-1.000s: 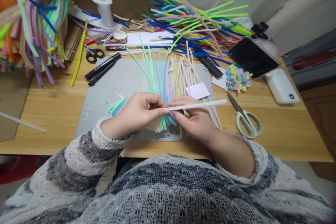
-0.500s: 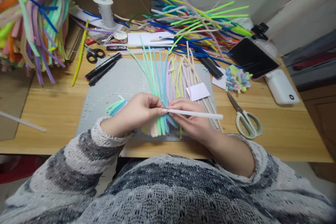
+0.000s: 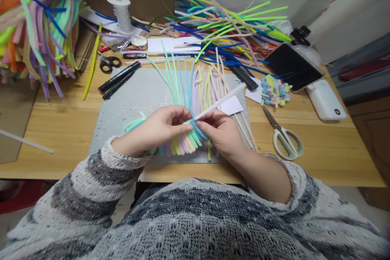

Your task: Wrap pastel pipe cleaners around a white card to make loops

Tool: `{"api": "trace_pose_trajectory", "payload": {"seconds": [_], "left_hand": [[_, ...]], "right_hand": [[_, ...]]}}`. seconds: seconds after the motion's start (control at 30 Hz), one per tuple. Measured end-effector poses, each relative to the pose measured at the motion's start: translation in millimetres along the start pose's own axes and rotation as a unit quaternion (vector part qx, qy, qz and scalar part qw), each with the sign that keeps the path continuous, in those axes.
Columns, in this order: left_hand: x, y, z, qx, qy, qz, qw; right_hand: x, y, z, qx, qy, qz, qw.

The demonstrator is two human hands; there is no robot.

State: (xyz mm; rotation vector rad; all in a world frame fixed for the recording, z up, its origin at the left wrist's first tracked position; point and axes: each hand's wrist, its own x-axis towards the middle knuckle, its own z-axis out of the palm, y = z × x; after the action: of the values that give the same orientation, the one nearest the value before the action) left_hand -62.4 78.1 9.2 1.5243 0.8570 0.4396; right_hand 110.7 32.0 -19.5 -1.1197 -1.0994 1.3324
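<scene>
Over the grey cutting mat (image 3: 118,89), my left hand (image 3: 163,124) is closed around a white stick with a row of looped pastel pipe cleaners (image 3: 179,146) hanging from it. The free end of the white stick (image 3: 225,100) points up and to the right. My right hand (image 3: 224,132) pinches a light blue pipe cleaner (image 3: 199,133) where it bends round the stick. Long green and blue tails (image 3: 173,77) fan out beyond my fingers. Part of the row and its left end are covered by my left hand and wrist.
Loose lilac, yellow and cream pipe cleaners (image 3: 208,85) lie on the mat under a white card (image 3: 231,105). Scissors (image 3: 283,136) and a phone (image 3: 294,65) are at right. Black markers (image 3: 120,79), small scissors (image 3: 109,64) and a spool (image 3: 122,14) stand left of a colourful heap (image 3: 225,28).
The white stick's free end has swung upward from nearly level to a slant. The hanging loops have turned and spread to the right. My right fingers have shifted onto the blue loop.
</scene>
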Motion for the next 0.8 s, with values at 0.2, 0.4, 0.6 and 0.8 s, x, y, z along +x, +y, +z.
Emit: {"api": "trace_pose_trajectory", "payload": {"seconds": [0.2, 0.4, 0.6, 0.8], "left_hand": [[-1, -1, -4.8, 0.130, 0.020, -0.022, 0.991], [-2, 6, -1.7, 0.116, 0.080, -0.002, 0.990], [-3, 5, 3.8, 0.223, 0.179, 0.107, 0.952], [-2, 2, 5.8, 0.165, 0.152, 0.111, 0.968]], "right_hand": [[-2, 4, 0, -0.001, -0.011, -0.007, 1.000], [-8, 8, -4, -0.143, -0.033, -0.035, 0.989], [-6, 5, -6, -0.211, -0.029, -0.106, 0.971], [-5, -4, -5, -0.250, -0.032, -0.176, 0.952]]}}
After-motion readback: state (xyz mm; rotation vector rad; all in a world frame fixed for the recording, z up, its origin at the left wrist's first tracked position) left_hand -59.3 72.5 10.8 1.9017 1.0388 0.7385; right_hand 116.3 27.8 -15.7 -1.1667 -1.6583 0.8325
